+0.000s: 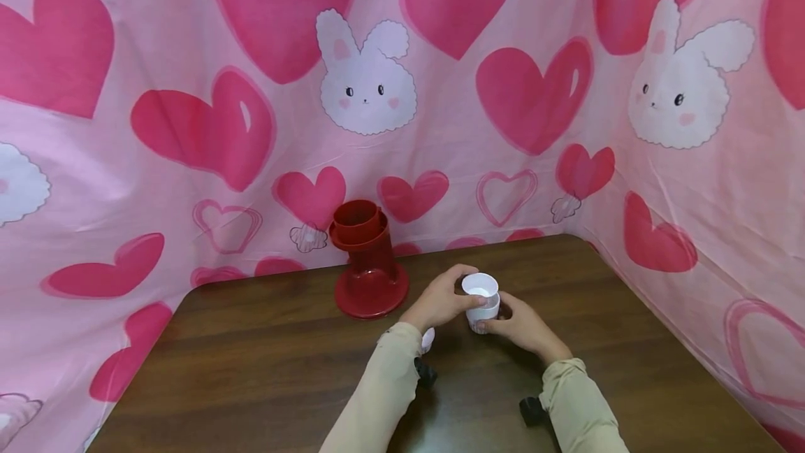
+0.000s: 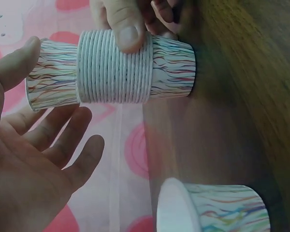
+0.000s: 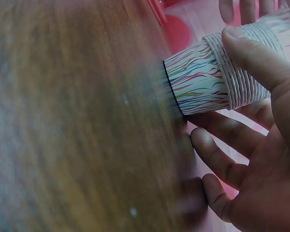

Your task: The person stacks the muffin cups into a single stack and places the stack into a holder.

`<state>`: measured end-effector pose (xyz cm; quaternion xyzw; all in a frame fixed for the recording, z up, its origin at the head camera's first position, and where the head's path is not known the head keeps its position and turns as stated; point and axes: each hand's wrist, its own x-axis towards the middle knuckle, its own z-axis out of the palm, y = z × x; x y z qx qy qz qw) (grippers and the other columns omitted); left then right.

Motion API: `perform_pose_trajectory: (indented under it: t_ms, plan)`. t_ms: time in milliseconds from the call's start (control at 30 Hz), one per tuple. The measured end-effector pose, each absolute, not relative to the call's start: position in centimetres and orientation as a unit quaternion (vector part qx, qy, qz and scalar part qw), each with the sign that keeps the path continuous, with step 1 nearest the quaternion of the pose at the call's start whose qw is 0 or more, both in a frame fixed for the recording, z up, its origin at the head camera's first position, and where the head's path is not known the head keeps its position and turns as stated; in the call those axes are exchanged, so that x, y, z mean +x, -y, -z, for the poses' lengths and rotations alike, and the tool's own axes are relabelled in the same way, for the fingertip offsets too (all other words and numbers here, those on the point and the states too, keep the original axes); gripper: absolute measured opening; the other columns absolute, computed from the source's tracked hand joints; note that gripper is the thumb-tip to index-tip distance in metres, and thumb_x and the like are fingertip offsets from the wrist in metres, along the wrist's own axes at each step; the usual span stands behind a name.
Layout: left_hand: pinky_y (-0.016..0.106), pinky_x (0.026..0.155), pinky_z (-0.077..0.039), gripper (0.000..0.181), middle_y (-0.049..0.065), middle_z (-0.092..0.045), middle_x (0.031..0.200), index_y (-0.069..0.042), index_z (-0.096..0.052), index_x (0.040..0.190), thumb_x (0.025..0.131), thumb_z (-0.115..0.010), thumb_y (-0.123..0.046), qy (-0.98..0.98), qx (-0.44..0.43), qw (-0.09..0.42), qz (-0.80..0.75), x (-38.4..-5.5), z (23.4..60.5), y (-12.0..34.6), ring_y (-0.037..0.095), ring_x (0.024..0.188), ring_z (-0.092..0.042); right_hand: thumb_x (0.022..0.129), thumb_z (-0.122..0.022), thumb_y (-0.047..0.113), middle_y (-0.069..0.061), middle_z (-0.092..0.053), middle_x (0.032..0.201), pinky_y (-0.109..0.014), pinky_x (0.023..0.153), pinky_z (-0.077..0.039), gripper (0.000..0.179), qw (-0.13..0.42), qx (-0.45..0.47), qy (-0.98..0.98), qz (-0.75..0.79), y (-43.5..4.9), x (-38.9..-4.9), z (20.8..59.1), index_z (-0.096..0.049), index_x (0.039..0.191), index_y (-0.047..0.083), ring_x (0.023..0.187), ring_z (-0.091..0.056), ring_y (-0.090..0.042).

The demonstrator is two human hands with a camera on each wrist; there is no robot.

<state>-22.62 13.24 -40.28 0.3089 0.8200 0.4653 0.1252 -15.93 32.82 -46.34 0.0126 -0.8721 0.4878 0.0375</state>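
Several nested paper cups (image 1: 481, 324) with colourful wavy stripes form an upright stack, its lower end at the tabletop. My right hand (image 1: 525, 331) grips the stack around its band of packed rims, the thumb lying across them in the right wrist view. At the top, my left hand (image 1: 437, 301) holds the uppermost paper cup (image 2: 53, 75) between thumb and fingers; its white mouth faces up in the head view. Another striped paper cup (image 2: 229, 205) stands apart on the table, partly hidden behind the left wrist in the head view.
A red plastic stand (image 1: 371, 285) with a wide round base and tube-shaped top is at the back of the brown wooden table (image 1: 264, 362). Pink heart-patterned cloth (image 1: 453, 124) hangs behind and to the right. Dark wrist-worn pieces (image 1: 533, 411) sit beneath both wrists.
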Motion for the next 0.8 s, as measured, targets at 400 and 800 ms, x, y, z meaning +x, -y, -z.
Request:
perform_pose_trajectory:
  t_ms: [400, 800]
  plan:
    - [0.045, 0.099, -0.048, 0.057, -0.006, -0.061, 0.129, -0.024, -0.058, 0.138, 0.087, -0.080, -0.036, -0.856, 0.298, 0.148, -0.395, -22.63, 41.06, -13.85, 0.016, 0.114, -0.057, 0.083, -0.084, 0.029, -0.015, -0.064, 0.125, -0.056, 0.099, -0.046, 0.066, 0.049, 0.025, 0.875, -0.481, -33.01, -16.00, 46.52, -0.056, 0.136, 0.002, 0.110, -0.059, -0.031]
    - [0.053, 0.108, -0.039, 0.063, 0.002, -0.051, 0.148, -0.032, -0.049, 0.151, 0.094, -0.068, -0.050, -0.883, 0.304, 0.143, -0.328, -22.27, 41.00, -13.61, 0.025, 0.136, -0.046, 0.083, -0.085, 0.027, -0.014, -0.064, 0.122, -0.049, 0.092, -0.050, 0.064, 0.051, 0.029, 0.872, -0.486, -32.93, -15.64, 46.21, -0.057, 0.135, 0.002, 0.104, -0.059, -0.028]
